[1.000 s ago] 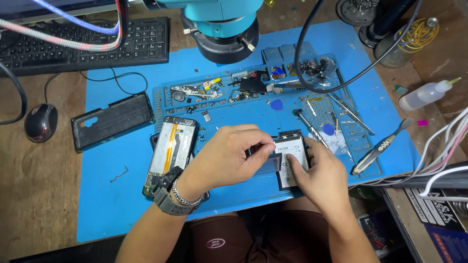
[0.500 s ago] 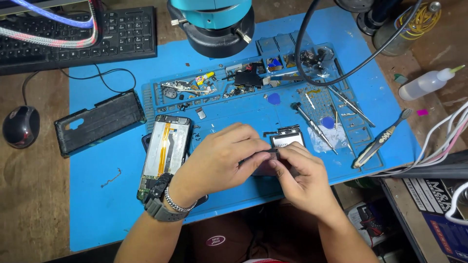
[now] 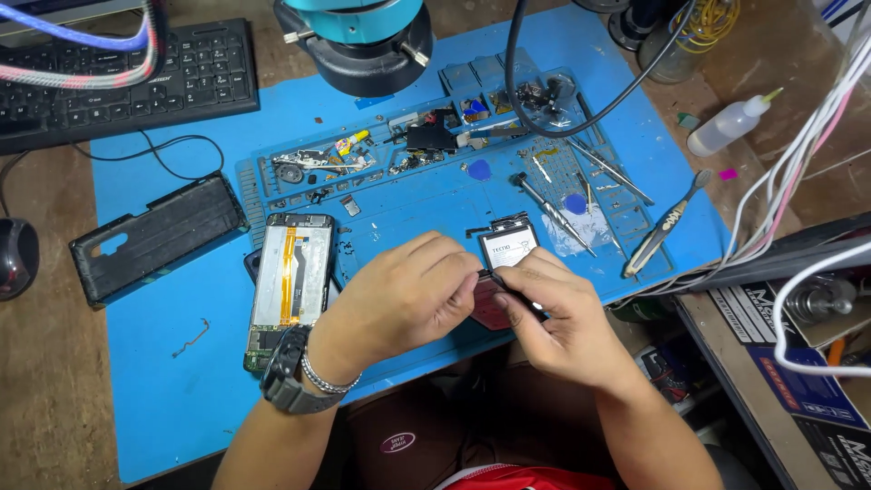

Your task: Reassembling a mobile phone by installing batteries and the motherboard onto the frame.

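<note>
**Two hands on one phone battery over the blue mat**

Across the middle of the frame lies one blue work mat [image 3: 181, 363], the largest thing in view. At top centre, one teal microscope head [image 3: 367, 41] is cut off by the upper edge. One black keyboard [image 3: 118, 82] fills the upper left, and one dark mouse [image 3: 14, 259] is half cut off at the left edge. Left of centre, one black phone case [image 3: 154, 238] lies beside one opened phone frame [image 3: 292, 281] with an orange ribbon strip. One white squeeze bottle [image 3: 733, 122] sits at upper right.

Just right of centre, one battery [image 3: 509, 247] with a white label lies on the mat, its long axis running up and down the frame and tilted slightly; its lower part is hidden behind the fingers. The left hand [image 3: 408, 295] is curled, fingertips pressed together at the battery's lower edge. The right hand [image 3: 558, 318] pinches something thin and dark there; what it is cannot be made out. A reddish patch under the hands is too covered to identify.
</note>
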